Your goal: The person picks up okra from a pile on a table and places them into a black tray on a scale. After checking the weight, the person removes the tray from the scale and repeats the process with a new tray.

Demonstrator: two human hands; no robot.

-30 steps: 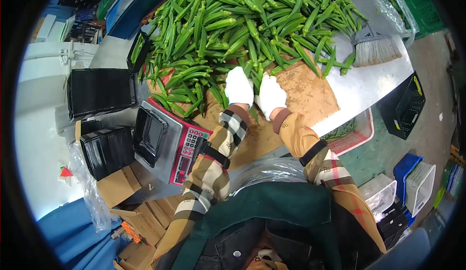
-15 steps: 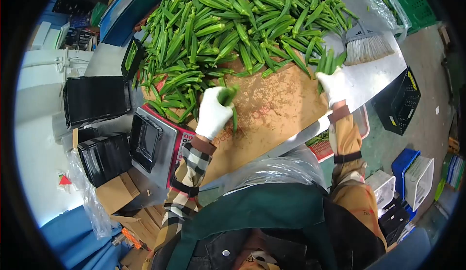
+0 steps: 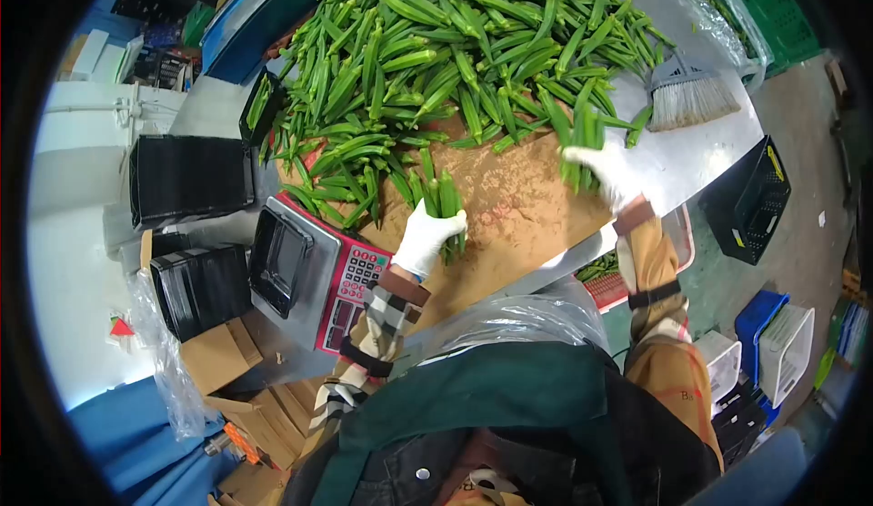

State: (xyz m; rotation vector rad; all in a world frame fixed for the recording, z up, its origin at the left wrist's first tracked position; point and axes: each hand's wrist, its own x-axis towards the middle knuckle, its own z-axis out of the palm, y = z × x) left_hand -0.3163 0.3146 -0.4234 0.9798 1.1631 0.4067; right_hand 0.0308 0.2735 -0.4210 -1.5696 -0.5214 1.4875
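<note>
A large heap of green okra covers the far part of the metal table. My left hand, in a white glove, grips a small bunch of okra pods above the brown cardboard. My right hand, also gloved in white, is closed around another bunch of pods near the cardboard's right side. Some of its fingers are hidden behind those pods. Left of my left hand sits a red scale with a black tray on its metal plate.
A brush lies on the table's right side. Stacks of black trays and an open cardboard box stand at the left. A black crate and a red basket are at the right, below table level.
My left hand has moved right and slightly down with its okra, now showing more pods upright. My right hand has shifted left and down with its bunch.
</note>
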